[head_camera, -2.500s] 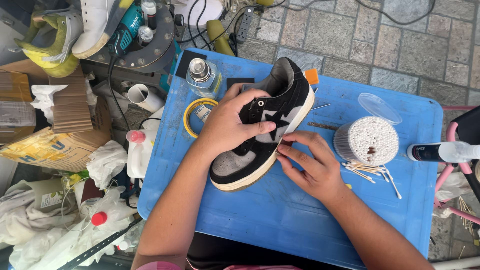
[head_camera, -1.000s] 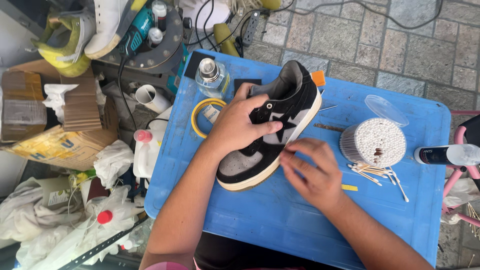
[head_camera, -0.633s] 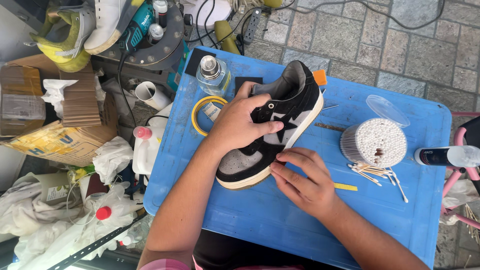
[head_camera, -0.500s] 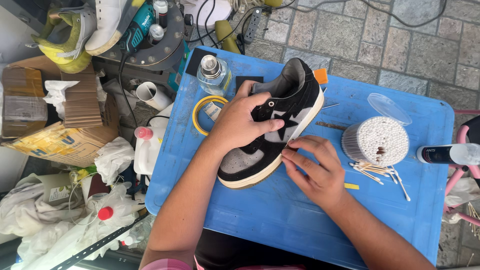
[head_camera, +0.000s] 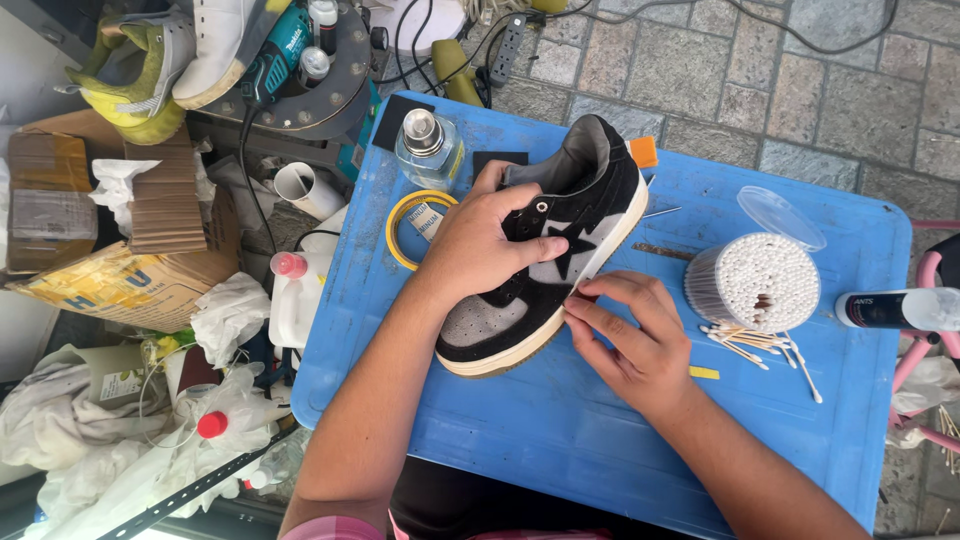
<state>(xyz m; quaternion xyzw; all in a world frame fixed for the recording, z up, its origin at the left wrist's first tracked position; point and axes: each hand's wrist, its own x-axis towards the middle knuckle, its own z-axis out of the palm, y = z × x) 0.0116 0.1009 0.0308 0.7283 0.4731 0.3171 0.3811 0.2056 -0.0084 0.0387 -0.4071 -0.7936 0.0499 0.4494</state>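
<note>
On blue table (head_camera: 560, 450): left hand (head_camera: 480, 240) grips sneaker (head_camera: 545, 255); right hand (head_camera: 635, 340) pinches sidewall.

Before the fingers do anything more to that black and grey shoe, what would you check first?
1. Left hand steadies the black and grey suede shoe: ok.
2. Right hand fingers at the white sole edge: ok.
3. Shoe rests on the blue plastic table: ok.
4. Round tub of white cotton swabs open, close by: ok.
5. Whether the fingers pinch tape or a tool: cannot tell.
</note>
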